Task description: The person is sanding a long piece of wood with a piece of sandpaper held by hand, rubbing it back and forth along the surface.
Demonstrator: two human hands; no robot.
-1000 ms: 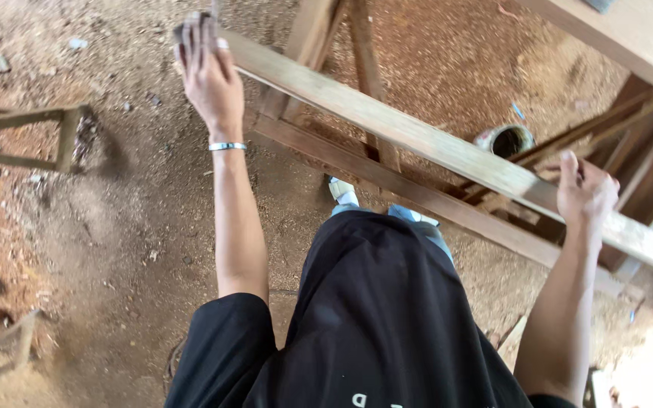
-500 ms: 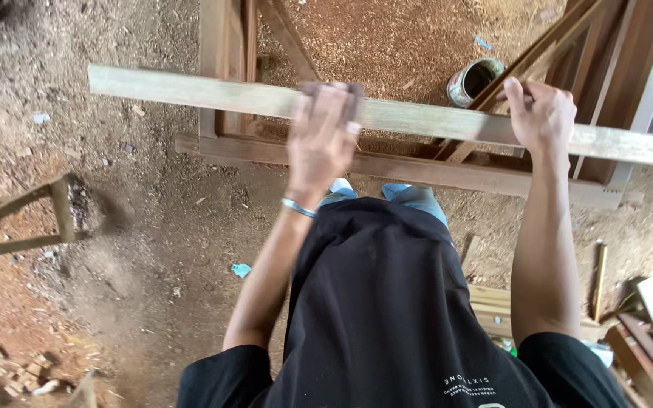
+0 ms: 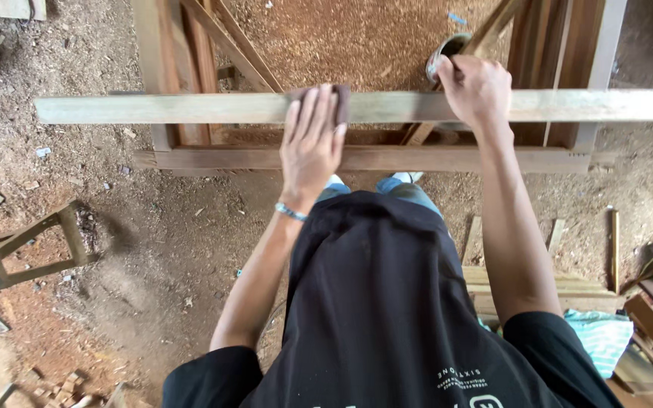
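Note:
A long pale wooden plank (image 3: 153,109) runs level across the view at waist height. My left hand (image 3: 311,143) lies flat on its top, fingers spread, pressing a brown piece of sandpaper (image 3: 342,100) against the wood. My right hand (image 3: 478,89) grips the plank further right, fingers curled over its far edge. A bracelet circles my left wrist. My black shirt fills the lower middle of the view.
Under the plank stands a reddish wooden frame (image 3: 387,159) on a sawdust-covered floor. A small can (image 3: 441,54) sits behind my right hand. A wooden stool frame (image 3: 28,253) lies at left. Boards (image 3: 648,306) and a striped cloth (image 3: 600,338) lie at right.
My left hand has slid along the plank from its far left end toward the middle, closer to my right hand. The view has swung so the plank now looks level.

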